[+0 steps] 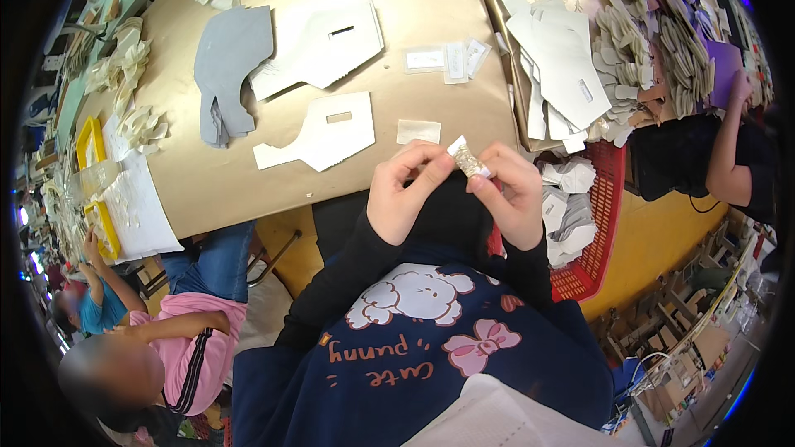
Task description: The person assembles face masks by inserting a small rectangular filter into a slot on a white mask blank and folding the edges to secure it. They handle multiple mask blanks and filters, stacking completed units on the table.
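Note:
Just off the near table edge, my left hand (407, 188) and my right hand (511, 192) pinch a small strip (469, 160) between them. The strip is white at its ends and looks mottled gold-brown in the middle; its exact kind is unclear. A pale rectangular patch (418, 132) lies on the table just beyond my left fingers. Left of it rests a white cut-out panel (346, 136) with a slot. Another slotted white panel (344, 45) lies farther off, its left end touching grey cut-out panels (234, 62).
Small clear-edged labels (455, 62) lie on the table (431, 0). Slotted white panels (556, 57) are piled at right, beside stacks of small pieces (683, 41). A red basket (609, 223) holds more pieces. Co-workers sit left (199, 331) and right (733, 149).

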Tool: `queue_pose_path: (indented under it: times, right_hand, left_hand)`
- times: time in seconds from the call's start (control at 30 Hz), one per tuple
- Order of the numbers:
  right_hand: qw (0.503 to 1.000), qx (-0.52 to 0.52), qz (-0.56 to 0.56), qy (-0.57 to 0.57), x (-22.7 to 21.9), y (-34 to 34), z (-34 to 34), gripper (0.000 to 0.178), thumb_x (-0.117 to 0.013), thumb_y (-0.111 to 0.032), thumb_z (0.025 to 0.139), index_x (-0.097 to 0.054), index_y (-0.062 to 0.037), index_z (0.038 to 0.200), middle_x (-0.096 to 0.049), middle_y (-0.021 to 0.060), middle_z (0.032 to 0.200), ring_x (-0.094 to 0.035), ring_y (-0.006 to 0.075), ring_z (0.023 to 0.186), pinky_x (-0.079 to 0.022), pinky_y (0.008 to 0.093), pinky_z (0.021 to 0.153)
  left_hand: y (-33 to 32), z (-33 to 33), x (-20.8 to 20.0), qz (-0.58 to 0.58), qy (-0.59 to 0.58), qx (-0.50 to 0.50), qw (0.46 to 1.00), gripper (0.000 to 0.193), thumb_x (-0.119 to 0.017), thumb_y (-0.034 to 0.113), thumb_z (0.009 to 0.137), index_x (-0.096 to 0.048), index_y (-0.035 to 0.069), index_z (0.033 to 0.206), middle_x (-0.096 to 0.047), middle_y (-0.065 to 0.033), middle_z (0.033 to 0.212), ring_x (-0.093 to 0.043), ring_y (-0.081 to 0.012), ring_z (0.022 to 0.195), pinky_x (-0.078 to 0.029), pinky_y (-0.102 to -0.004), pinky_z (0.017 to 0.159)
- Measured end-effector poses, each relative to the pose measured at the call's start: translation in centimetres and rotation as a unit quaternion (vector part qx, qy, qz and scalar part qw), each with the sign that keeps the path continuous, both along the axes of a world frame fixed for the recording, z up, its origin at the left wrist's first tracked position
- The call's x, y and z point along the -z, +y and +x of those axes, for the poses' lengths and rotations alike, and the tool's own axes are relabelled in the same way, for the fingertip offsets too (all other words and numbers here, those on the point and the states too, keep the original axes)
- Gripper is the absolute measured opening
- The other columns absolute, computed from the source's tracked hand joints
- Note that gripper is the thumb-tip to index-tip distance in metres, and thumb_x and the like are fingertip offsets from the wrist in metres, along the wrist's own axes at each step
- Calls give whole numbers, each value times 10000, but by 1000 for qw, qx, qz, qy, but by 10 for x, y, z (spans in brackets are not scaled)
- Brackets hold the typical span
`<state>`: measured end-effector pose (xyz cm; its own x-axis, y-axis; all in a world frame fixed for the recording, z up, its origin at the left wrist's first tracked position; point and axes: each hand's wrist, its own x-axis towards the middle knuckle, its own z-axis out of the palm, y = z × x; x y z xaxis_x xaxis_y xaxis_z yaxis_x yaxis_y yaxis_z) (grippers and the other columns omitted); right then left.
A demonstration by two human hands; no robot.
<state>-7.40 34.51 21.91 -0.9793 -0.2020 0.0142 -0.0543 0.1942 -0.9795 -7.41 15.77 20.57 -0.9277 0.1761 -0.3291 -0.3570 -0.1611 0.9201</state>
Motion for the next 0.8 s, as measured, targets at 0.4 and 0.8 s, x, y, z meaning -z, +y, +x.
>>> queue_pose_path:
  times: [0.4,0.8]
  right_hand:
    - [993,56,69,74,-7,-19,-1,123,-713,-72,870,-634,18,898,-595,100,821,-576,211,720,-458,310,649]
    - [961,75,-245,-100,-7,-30,8,123,-621,-72,975,-614,18,890,-564,41,855,-496,104,773,-387,245,703]
  left_hand:
    - [-4,0,-16,-69,106,7,992,85,-758,61,866,-716,-6,898,-619,-52,892,-581,-129,822,-449,-258,774]
    - [-10,4,-23,21,62,28,997,106,-713,74,900,-675,-24,914,-609,-65,962,-570,-153,913,-431,-278,864]
